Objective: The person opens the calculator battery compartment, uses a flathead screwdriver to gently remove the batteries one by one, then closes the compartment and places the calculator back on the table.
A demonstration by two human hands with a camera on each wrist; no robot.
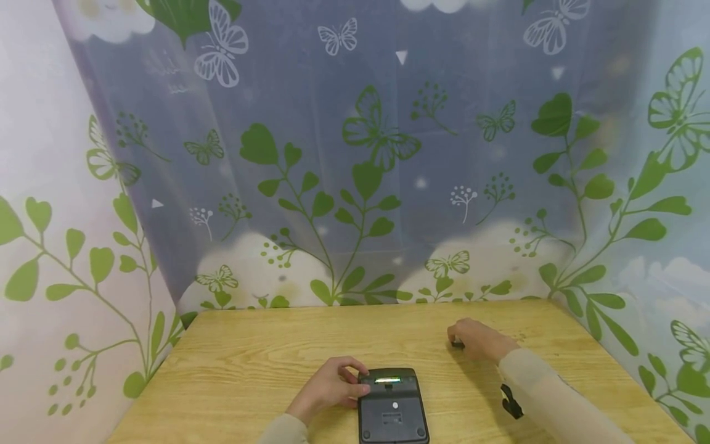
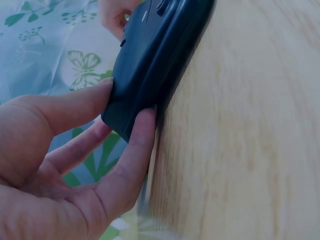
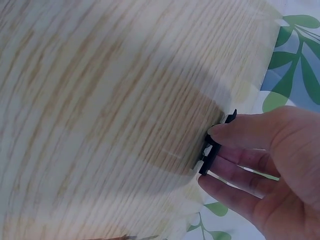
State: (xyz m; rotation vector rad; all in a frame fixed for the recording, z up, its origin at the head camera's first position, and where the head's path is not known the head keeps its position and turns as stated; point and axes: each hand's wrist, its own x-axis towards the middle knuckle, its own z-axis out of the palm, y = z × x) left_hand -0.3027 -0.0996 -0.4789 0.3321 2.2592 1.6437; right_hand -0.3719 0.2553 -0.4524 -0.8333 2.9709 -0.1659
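Observation:
A black desk calculator (image 1: 392, 410) lies back side up on the table, round feet at its corners. Near its far end, a battery slot (image 1: 387, 380) shows a shiny green and gold strip. My left hand (image 1: 333, 385) grips the calculator's left edge; in the left wrist view the thumb and a finger pinch its dark casing (image 2: 145, 70). Farther off to the right, my right hand (image 1: 477, 339) pinches a small black battery cover (image 3: 212, 150) between thumb and fingers, close over the wood. The fingers hide part of the cover.
The wooden table (image 1: 266, 345) ends at the back against a patterned cloth (image 1: 310, 185) with leaves and butterflies. More cloth hangs at both sides. A black wrist mount (image 1: 510, 402) sits at the right sleeve (image 1: 554, 394).

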